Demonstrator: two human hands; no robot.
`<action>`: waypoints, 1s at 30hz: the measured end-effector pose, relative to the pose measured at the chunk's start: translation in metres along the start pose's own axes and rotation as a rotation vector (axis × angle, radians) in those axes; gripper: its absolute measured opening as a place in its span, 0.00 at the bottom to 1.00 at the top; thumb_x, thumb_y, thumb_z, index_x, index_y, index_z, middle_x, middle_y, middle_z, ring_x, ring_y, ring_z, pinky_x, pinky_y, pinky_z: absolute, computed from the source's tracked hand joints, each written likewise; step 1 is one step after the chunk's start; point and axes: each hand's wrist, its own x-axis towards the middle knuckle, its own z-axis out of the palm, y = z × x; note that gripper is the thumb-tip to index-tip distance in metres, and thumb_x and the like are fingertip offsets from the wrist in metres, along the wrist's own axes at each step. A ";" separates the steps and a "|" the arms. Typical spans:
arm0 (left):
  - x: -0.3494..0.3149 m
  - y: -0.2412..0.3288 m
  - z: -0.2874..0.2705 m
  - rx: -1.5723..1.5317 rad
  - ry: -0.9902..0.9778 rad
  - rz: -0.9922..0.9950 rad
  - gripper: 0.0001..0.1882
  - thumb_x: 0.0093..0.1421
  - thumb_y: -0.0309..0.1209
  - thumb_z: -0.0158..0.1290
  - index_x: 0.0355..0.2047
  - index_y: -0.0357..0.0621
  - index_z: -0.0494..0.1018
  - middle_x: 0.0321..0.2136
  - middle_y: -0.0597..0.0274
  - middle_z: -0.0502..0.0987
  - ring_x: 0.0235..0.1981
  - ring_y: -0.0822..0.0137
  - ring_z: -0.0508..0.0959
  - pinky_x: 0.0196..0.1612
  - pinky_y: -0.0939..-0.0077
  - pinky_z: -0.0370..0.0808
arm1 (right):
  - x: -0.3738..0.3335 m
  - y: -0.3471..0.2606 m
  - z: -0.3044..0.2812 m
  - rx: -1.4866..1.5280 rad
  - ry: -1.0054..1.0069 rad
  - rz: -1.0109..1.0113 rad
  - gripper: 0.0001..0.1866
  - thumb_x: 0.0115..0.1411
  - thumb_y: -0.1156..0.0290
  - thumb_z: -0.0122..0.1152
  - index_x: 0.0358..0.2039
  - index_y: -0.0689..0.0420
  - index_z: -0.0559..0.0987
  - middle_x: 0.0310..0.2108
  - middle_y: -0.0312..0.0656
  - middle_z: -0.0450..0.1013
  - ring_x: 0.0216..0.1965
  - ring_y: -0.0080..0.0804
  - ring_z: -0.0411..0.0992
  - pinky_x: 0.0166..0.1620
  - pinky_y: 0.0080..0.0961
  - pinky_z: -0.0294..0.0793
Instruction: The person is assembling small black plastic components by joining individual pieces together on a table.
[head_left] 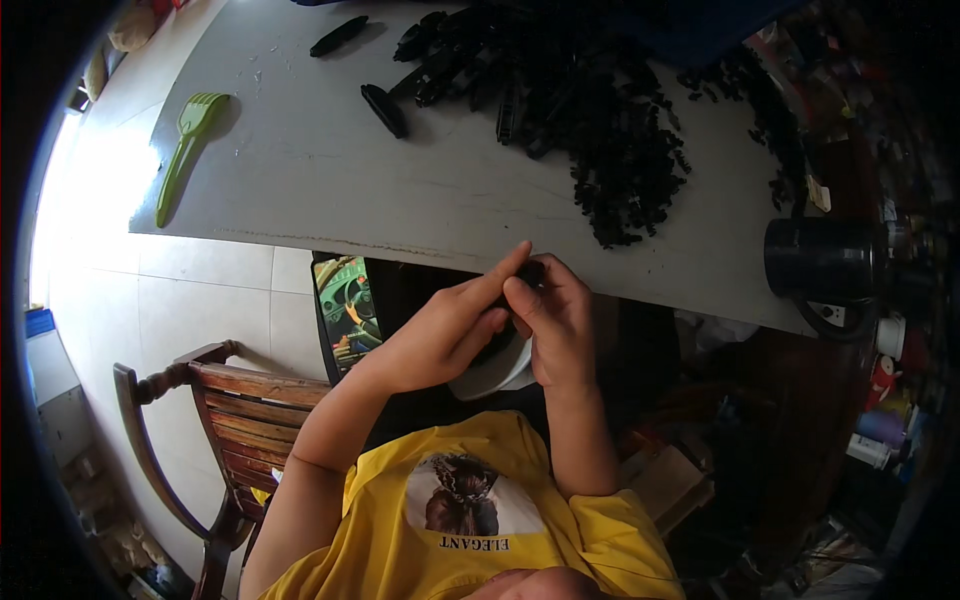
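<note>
My left hand (450,330) and my right hand (558,318) meet just off the near edge of the table (420,190). Their fingers close together around a small black part (533,273), mostly hidden, so its exact kind does not show. The left index finger lies extended across it, while the right thumb presses from the near side. Below the hands, a white bowl (510,378) rests at my lap, with something dark in it. Beyond them on the table lies a heap of small black pieces (630,170). Longer black oblong parts (383,110) are piled farther back.
A green fork-shaped tool (185,150) lies at the table's left end. A dark mug (820,260) stands at the right edge. More small black pieces (775,130) trail along the back right. A wooden chair (240,400) stands to my left.
</note>
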 end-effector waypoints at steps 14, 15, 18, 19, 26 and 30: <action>0.054 -0.027 -0.097 1.105 0.683 -0.166 0.16 0.56 0.35 0.50 0.45 0.48 0.68 0.35 0.57 0.70 0.35 0.55 0.73 0.35 0.65 0.71 | 0.029 -0.028 -0.068 -0.926 0.396 -0.446 0.04 0.50 0.81 0.53 0.28 0.60 0.70 0.26 0.37 0.67 0.30 0.29 0.68 0.37 0.26 0.69; 0.055 -0.025 -0.098 1.103 0.682 -0.165 0.16 0.56 0.35 0.50 0.45 0.48 0.68 0.35 0.57 0.70 0.35 0.55 0.73 0.35 0.65 0.71 | 0.032 -0.026 -0.071 -1.182 0.389 -0.481 0.04 0.50 0.79 0.56 0.28 0.59 0.72 0.27 0.38 0.68 0.30 0.32 0.69 0.35 0.27 0.69; 0.052 -0.029 -0.101 1.199 0.657 -0.352 0.14 0.57 0.36 0.50 0.43 0.48 0.68 0.34 0.59 0.71 0.34 0.53 0.74 0.34 0.64 0.71 | 0.033 -0.026 -0.070 -1.526 0.377 -0.482 0.06 0.50 0.75 0.60 0.29 0.57 0.74 0.29 0.39 0.70 0.30 0.37 0.71 0.33 0.28 0.69; 0.047 -0.034 -0.100 1.153 0.711 -0.225 0.14 0.57 0.34 0.50 0.43 0.47 0.68 0.32 0.60 0.72 0.31 0.57 0.74 0.32 0.67 0.71 | 0.032 -0.029 -0.069 -1.608 0.378 -0.461 0.07 0.49 0.74 0.62 0.30 0.56 0.75 0.29 0.39 0.70 0.31 0.38 0.71 0.32 0.28 0.70; 0.019 -0.032 -0.048 -0.101 0.522 -0.096 0.18 0.59 0.28 0.50 0.49 0.36 0.64 0.31 0.63 0.71 0.24 0.79 0.71 0.27 0.86 0.69 | 0.035 -0.029 -0.062 -1.602 0.321 -0.518 0.09 0.48 0.72 0.64 0.29 0.57 0.74 0.29 0.39 0.69 0.28 0.38 0.71 0.29 0.30 0.69; 0.017 -0.017 -0.023 -0.386 0.355 -0.186 0.18 0.62 0.31 0.46 0.50 0.40 0.60 0.32 0.61 0.70 0.20 0.79 0.69 0.24 0.90 0.65 | 0.038 -0.029 -0.056 -1.554 0.251 -0.545 0.08 0.49 0.74 0.63 0.29 0.57 0.74 0.27 0.39 0.69 0.27 0.37 0.71 0.28 0.29 0.69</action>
